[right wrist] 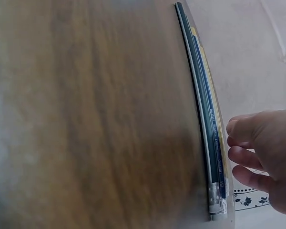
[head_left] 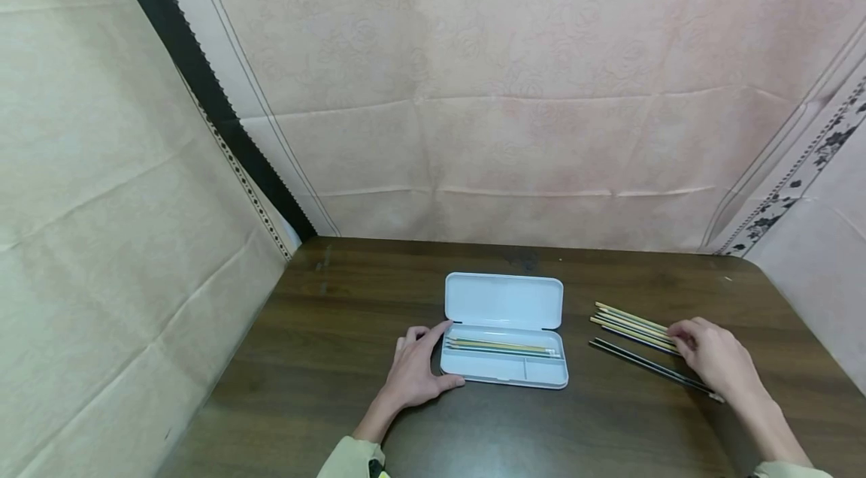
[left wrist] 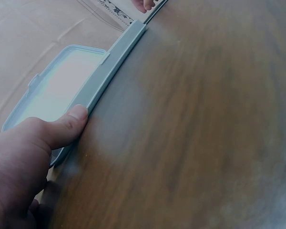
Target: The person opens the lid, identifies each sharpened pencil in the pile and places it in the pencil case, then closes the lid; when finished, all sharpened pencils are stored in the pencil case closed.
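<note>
A light blue pencil case lies with its lid raised at the back. Several pencils rest in its long compartment. My left hand grips the left end of the case; its thumb lies along the front edge, also in the left wrist view. To the right, several yellow and dark pencils lie side by side on the table. Over their near ends is my right hand, fingers bent and fingertips right at the pencils. I cannot tell whether it pinches one. Dark pencils with white eraser ends lie closer to me.
The brown wooden table has a far edge against a pale cloth backdrop. More cloth hangs at the left and right sides. A small divided section sits at the right of the case's tray.
</note>
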